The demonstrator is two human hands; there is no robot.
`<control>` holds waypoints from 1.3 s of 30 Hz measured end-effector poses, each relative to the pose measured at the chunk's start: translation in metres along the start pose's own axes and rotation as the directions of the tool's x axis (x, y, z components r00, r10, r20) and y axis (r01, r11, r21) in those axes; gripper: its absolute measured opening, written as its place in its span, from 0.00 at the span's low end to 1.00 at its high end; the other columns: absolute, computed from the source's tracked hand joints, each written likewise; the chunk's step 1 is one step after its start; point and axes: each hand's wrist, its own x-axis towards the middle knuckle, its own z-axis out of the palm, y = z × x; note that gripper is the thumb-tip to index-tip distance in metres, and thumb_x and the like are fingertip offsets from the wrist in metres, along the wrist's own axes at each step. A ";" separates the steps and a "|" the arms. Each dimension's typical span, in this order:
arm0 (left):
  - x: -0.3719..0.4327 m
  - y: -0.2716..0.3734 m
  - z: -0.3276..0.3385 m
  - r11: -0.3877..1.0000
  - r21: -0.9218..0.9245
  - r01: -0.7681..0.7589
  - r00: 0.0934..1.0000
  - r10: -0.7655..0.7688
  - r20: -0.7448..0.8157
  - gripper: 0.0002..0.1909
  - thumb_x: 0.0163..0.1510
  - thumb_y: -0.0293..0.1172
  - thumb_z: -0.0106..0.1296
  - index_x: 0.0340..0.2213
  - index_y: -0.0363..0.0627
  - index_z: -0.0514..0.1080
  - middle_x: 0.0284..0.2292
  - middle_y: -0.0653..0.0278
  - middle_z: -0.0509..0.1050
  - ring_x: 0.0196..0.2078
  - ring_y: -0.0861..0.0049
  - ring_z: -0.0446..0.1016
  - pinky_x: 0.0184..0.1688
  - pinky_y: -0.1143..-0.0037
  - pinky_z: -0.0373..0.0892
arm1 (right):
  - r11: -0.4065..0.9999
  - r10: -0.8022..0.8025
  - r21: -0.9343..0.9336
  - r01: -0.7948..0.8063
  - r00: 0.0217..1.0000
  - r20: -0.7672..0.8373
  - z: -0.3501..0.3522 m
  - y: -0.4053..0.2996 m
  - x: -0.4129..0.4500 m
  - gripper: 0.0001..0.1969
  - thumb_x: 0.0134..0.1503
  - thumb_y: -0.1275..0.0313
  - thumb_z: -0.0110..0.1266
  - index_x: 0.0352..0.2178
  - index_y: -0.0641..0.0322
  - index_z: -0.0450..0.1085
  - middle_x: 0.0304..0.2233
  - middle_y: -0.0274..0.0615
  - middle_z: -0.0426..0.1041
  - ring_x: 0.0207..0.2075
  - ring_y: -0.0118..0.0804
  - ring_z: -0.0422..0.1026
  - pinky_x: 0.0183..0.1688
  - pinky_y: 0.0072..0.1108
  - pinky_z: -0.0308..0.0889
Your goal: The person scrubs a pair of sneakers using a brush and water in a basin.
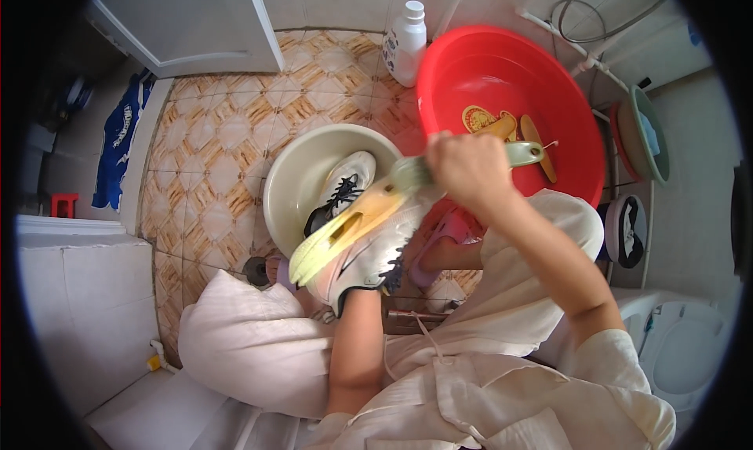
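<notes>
My right hand (470, 164) is closed around the green handle (523, 153) of a scrub brush, whose head lies against the front of a light sneaker (376, 238) with a yellow sole. My left hand is inside that sneaker's opening, hidden from the wrist on, so its fingers do not show. The sneaker is held sole towards the left, above my lap. Just beyond it, a second light sneaker (347, 182) with dark laces rests in a cream plastic basin (288, 156), partly hidden by the first.
A large red tub (565, 97) holds yellow insoles (536, 147). Beside it stands a white bottle (407, 47). Green and red basins (659, 150) hang on a rack at the right, near a toilet (685, 350). A door (188, 26) stands at the upper left.
</notes>
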 end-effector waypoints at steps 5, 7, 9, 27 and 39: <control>0.003 0.001 0.002 1.000 0.005 -0.030 0.999 0.030 0.023 0.18 0.60 0.36 0.39 0.50 0.43 0.62 0.45 0.61 0.66 0.51 0.76 0.63 0.55 0.75 0.57 | 0.969 -0.245 -0.028 0.244 0.965 -0.094 0.014 -0.051 -0.003 0.12 0.54 0.67 0.43 0.18 0.56 0.67 0.12 0.35 0.71 0.13 0.35 0.71 0.14 0.26 0.61; 0.000 -0.002 0.002 1.000 0.010 -0.022 0.999 0.022 0.029 0.18 0.60 0.36 0.39 0.50 0.43 0.62 0.46 0.60 0.66 0.51 0.76 0.63 0.55 0.75 0.57 | 0.989 -0.141 -0.039 0.140 0.989 -0.040 0.009 -0.025 0.003 0.14 0.56 0.66 0.41 0.19 0.58 0.68 0.12 0.37 0.70 0.13 0.39 0.71 0.15 0.29 0.63; 0.001 -0.001 0.000 1.000 0.009 -0.014 1.000 0.013 0.025 0.19 0.60 0.36 0.39 0.50 0.43 0.62 0.46 0.60 0.66 0.51 0.76 0.63 0.55 0.75 0.57 | 0.994 0.092 0.047 -0.095 0.994 0.055 0.002 0.011 0.010 0.16 0.57 0.65 0.40 0.18 0.56 0.68 0.14 0.36 0.72 0.16 0.34 0.74 0.16 0.30 0.65; 0.002 -0.005 -0.002 0.998 0.057 -0.034 0.997 0.029 0.078 0.19 0.60 0.36 0.39 0.50 0.43 0.62 0.46 0.60 0.66 0.51 0.76 0.63 0.56 0.75 0.56 | 0.990 0.009 0.139 0.006 0.995 -0.101 0.006 -0.001 0.001 0.20 0.60 0.63 0.37 0.17 0.58 0.66 0.11 0.45 0.70 0.13 0.44 0.71 0.19 0.35 0.66; 0.001 -0.011 -0.004 0.993 0.105 -0.059 0.990 0.045 0.132 0.19 0.60 0.36 0.39 0.51 0.43 0.62 0.46 0.60 0.66 0.52 0.76 0.63 0.56 0.75 0.56 | 0.967 0.118 0.237 -0.092 0.988 -0.098 0.031 0.017 0.002 0.18 0.59 0.62 0.41 0.17 0.57 0.65 0.10 0.45 0.67 0.12 0.46 0.68 0.17 0.36 0.63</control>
